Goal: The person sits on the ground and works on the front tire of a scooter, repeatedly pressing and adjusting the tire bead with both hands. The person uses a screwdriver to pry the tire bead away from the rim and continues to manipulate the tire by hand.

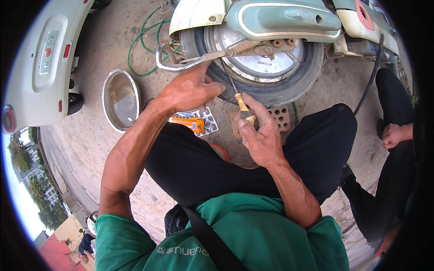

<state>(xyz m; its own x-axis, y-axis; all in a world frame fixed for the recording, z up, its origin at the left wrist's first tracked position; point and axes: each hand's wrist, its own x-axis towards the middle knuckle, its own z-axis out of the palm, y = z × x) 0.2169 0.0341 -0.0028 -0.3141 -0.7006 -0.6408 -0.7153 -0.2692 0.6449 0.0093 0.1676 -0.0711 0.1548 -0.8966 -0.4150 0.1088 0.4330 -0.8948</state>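
Note:
In my right hand point(261, 135) is a screwdriver-like tool point(242, 105) with a worn yellowish handle. Its thin metal shaft slants up across the black tyre point(289, 91) toward the edge of the silver wheel hub point(266, 61); the bend of the rim hides its tip. My left hand point(192, 90) is against the tyre's left side, just below a bent silver metal bar point(190, 64). Its fingers are curled and partly hidden, so what they grip is unclear. The wheel belongs to a green and cream scooter point(285, 20).
A metal basin of water point(122, 101) stands left of my arm. An orange box point(187, 123) and a sheet of small patches point(209, 121) lie by my knee. A perforated brick point(280, 118) sits below the tyre. Nearby are a green hose point(131, 56), a parked car point(45, 58) and another person's hand point(398, 135).

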